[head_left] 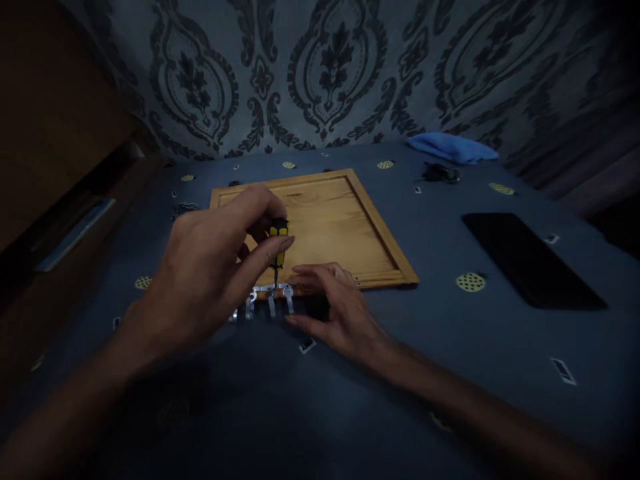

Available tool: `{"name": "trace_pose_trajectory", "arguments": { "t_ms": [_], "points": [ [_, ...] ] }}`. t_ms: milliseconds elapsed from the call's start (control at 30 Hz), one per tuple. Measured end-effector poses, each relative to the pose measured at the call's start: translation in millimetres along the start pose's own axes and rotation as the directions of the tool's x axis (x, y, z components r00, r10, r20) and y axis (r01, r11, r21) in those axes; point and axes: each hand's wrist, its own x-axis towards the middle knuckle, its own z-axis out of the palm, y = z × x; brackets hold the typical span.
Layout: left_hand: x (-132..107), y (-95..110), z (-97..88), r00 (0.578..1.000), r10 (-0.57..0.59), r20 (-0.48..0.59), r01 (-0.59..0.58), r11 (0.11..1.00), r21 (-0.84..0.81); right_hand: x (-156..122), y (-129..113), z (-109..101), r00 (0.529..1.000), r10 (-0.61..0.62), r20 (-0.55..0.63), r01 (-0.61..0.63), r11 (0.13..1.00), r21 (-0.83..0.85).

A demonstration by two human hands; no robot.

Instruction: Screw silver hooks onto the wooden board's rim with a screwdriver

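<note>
A screwdriver (pixel 280 243) with a yellow and black handle is gripped upright between the thumb and fingers of my left hand (pixel 210 257). Its tip meets a shiny metal strip with several hooks (pixel 271 303), which lies along the near edge of a framed wooden panel (pixel 345 227). Part of the strip's left end is hidden behind my left hand. My right hand (pixel 343 303) rests at the strip's right end, thumb and fingers apart on either side of the last hook; whether they press on it I cannot tell.
The panel lies on a dark blue patterned cloth (pixel 410 347). To the right is a flat black rectangular object (pixel 533 260). Further back lie a small dark object (pixel 440 173) and a blue cloth (pixel 453 147). Brown furniture (pixel 65 127) stands at left, before a patterned backdrop (pixel 335 73).
</note>
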Motion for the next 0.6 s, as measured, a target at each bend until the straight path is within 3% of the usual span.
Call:
{"name": "trace_pose_trajectory", "arguments": {
  "t_ms": [233, 600],
  "points": [
    [-1.4, 5.1, -2.4, 0.993, -0.059, -0.098, 0.053, 0.997, -0.06, -0.6, 0.0, 0.6, 0.999, -0.026, -0.018, 0.026, 1.0, 0.004],
    [-2.1, 5.4, 3.4, 0.997, -0.03, -0.073, 0.03, 1.0, -0.004, 0.3, -1.9, 0.1, 1.0, 0.021, 0.007, -0.021, 1.0, 0.012]
  ]
}}
